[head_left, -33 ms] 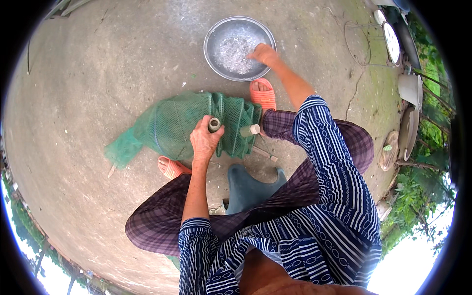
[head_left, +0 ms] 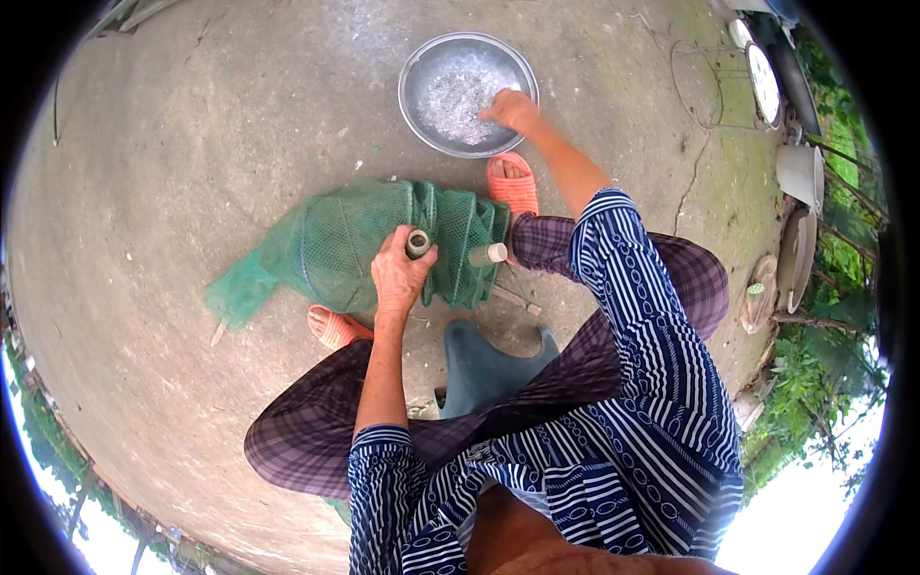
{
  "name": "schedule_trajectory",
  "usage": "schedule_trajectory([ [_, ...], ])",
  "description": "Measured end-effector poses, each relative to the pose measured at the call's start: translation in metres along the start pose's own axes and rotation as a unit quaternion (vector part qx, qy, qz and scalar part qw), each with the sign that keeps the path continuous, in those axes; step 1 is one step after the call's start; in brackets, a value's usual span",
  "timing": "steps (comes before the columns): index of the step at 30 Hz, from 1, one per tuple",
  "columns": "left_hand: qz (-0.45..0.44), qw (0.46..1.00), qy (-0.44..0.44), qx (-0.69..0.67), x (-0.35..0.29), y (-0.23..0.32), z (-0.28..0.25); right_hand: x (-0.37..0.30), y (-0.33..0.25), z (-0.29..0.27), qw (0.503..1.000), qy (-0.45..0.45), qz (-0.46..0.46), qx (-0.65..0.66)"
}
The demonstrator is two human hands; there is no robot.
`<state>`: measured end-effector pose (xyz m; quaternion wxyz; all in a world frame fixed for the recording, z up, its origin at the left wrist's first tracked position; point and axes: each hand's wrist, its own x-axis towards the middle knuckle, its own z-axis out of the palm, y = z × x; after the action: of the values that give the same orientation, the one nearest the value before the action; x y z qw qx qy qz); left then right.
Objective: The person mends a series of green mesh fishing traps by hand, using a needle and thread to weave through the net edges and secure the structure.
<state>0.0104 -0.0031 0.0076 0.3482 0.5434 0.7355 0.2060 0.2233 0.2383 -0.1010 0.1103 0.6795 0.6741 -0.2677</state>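
Observation:
A long green mesh net trap [head_left: 345, 240] lies bunched on the ground in front of me. My left hand [head_left: 400, 273] is closed around a short, round, open-ended tube [head_left: 418, 243] at the top of the net. Beside it, a second tube with a pale cap [head_left: 488, 254] sticks out of the mesh. Farther off stands a round metal basin [head_left: 414, 105] with many small, shiny, silvery pieces [head_left: 454, 103], too small to name. My right hand [head_left: 511, 108] reaches over its right side, fingers drawn together at these pieces; what they pinch is hidden.
A blue-grey plastic stool [head_left: 470, 369] is between my legs. My feet in orange sandals [head_left: 514, 187] flank the net. Along the right edge are a wire stand [head_left: 724, 86], a pale pot [head_left: 799, 175], a lone sandal [head_left: 758, 292] and green plants. The ground is concrete.
My right hand has shifted very slightly to the left in the basin. My left hand and the net stay where they were.

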Motion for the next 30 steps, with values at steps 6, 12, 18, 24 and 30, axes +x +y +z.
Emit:
schedule_trajectory([
  [6, 0.016, 1.0, -0.003, 0.002, 0.0, 0.004, -0.002, 0.015, -0.02, 0.051, 0.997, 0.069, 0.002, 0.046],
  [12, 0.001, 1.0, 0.002, 0.001, 0.0, 0.001, -0.003, 0.016, -0.043, 0.011, 0.948, 0.166, -0.131, 0.237],
  [18, 0.002, 1.0, 0.003, 0.0, 0.0, 0.003, -0.003, 0.01, -0.021, 0.0, 0.985, 0.166, -0.031, -0.024],
  [24, 0.003, 1.0, 0.009, 0.002, -0.002, -0.002, -0.003, -0.03, -0.037, 0.011, 0.945, 0.07, -0.319, -0.031],
  [30, -0.021, 0.999, 0.036, -0.033, -0.005, -0.009, -0.007, -0.02, -0.033, -0.026, 0.996, 0.089, -0.023, 0.02],
])
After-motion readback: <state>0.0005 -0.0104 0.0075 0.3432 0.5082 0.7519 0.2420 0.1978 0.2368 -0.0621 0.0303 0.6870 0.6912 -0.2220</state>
